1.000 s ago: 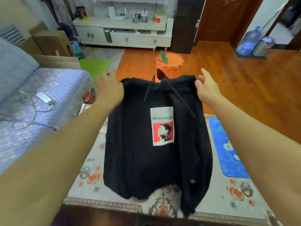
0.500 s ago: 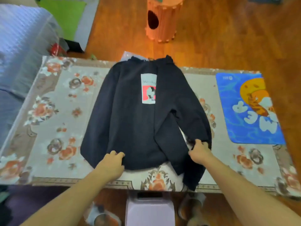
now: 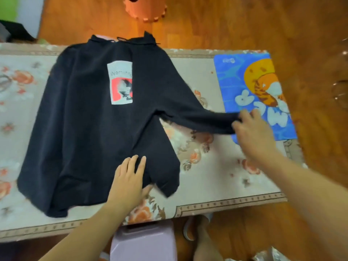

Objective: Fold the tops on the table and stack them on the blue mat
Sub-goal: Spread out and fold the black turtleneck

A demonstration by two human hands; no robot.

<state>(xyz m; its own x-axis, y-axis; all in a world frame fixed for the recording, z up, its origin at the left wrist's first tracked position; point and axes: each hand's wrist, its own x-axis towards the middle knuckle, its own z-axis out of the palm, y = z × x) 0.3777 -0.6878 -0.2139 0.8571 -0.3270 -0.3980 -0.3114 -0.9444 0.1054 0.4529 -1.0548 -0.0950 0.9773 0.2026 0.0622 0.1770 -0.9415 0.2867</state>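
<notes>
A black hooded top (image 3: 88,129) with a white and red print lies flat, face up, on the flowered table cloth (image 3: 207,176). My left hand (image 3: 130,181) presses flat on its lower hem, fingers straight. My right hand (image 3: 254,132) grips the cuff of the right sleeve, which is stretched out sideways over the near left corner of the blue mat (image 3: 244,80). The blue mat, with an orange cartoon figure, lies at the table's right end and carries no folded tops.
An orange round stool (image 3: 145,10) stands on the wooden floor beyond the table. A pale purple stool (image 3: 145,243) sits below the table's near edge, next to my foot. The table's near edge runs just under my forearms.
My right hand has pulled the right sleeve out to the right, from the hem onto the mat's corner. My left hand has moved right along the hem and flattened on it.
</notes>
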